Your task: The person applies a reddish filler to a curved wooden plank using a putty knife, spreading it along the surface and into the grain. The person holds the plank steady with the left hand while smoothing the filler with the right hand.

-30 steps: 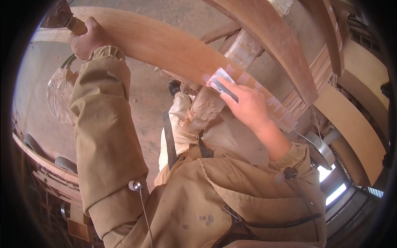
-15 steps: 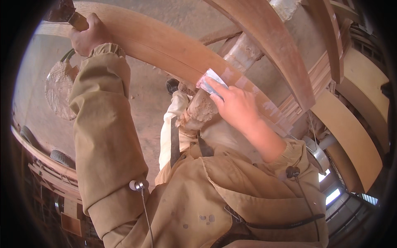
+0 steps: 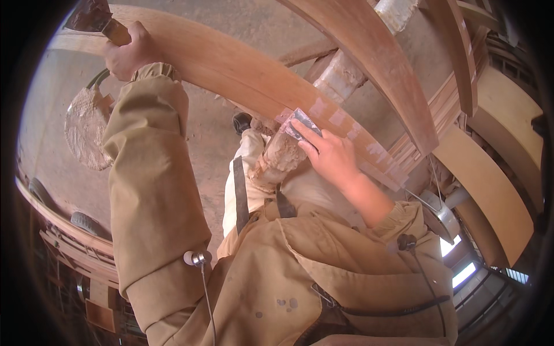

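- The left hand (image 3: 130, 55) sits at the upper left, fingers wrapped tight around the wooden handle of a putty knife (image 3: 95, 20), resting against the upper end of the curved wooden plank (image 3: 231, 72).
- That grip also steadies the plank; it seems best kept firm so the piece does not rock under pressure from the other hand.
- The plank runs from upper left down to the right, with pale filler patches (image 3: 346, 130) along its lower stretch.
- The right hand (image 3: 329, 155) presses a small grey sanding pad (image 3: 300, 124) flat on the plank, fingers together and extended over it. Even, flat pressure along the grain should keep the patches level.
- Just below the pad, a filler-crusted post (image 3: 283, 155) crowds the stroke.
- To the right, more curved wooden pieces (image 3: 392, 75) overlap close above, limiting the hand's reach.
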{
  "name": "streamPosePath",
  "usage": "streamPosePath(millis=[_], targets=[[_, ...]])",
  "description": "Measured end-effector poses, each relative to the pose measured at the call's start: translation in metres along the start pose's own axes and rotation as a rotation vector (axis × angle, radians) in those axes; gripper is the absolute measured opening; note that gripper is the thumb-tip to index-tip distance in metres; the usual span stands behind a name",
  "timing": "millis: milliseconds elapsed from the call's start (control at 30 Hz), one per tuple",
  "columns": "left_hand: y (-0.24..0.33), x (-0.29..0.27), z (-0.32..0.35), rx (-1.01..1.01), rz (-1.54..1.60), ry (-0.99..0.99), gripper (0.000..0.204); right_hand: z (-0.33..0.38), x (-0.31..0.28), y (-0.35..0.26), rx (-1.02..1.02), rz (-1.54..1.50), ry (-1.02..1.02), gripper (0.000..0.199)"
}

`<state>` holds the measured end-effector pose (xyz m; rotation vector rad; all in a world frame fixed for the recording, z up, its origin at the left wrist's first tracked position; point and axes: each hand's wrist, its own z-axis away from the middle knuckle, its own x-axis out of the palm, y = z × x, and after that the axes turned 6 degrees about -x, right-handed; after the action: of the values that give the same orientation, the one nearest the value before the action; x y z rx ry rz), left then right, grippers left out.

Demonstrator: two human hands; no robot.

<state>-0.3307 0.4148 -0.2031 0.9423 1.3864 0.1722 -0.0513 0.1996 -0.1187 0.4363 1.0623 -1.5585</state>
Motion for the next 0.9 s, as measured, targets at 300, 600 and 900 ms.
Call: streamPosePath(millis=[300,600,900], targets=[[-0.003,0.004,-0.001,-0.002,-0.002,0.014,0.037,-0.014,-0.017,-0.026,0.041,0.059,-0.108,0.041],[0.001,-0.001,-0.002,-0.021,-0.091,-0.002,0.043,-0.022,-0.034,-0.046,0.016,0.004,-0.173,0.040],[-0.006,0.005,-0.004,0.007,-0.128,0.008,0.043,0.000,-0.046,0.003,0.185,-0.048,-0.205,0.039]])
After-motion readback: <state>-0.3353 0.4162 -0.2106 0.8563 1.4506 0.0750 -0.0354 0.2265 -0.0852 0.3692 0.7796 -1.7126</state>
